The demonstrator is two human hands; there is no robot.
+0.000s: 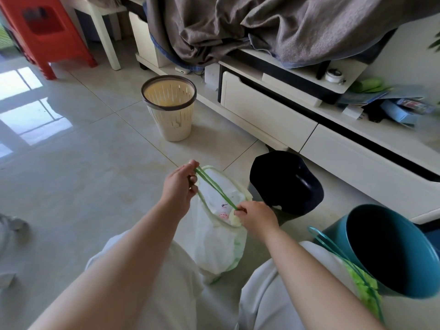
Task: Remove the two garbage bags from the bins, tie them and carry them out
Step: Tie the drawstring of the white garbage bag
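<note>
While your left hand (182, 184) and right hand (253, 214) pinch the green drawstring (215, 188) taut, cinch the white bag (219, 241) shut; second bag (362, 282), near right, looks untied.

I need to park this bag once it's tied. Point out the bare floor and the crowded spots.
Free: the wide tiled floor left of the white drawstring garbage bag, bordered by the cream slatted bin and red plastic stool. Crowded: right of the bag, where the dark stool, teal bin and white cabinet close in.

We see bare forearms with no sleeves, a left hand (181, 184) and right hand (256, 216) without rings, and pale grey-white trousers (166, 282).
</note>
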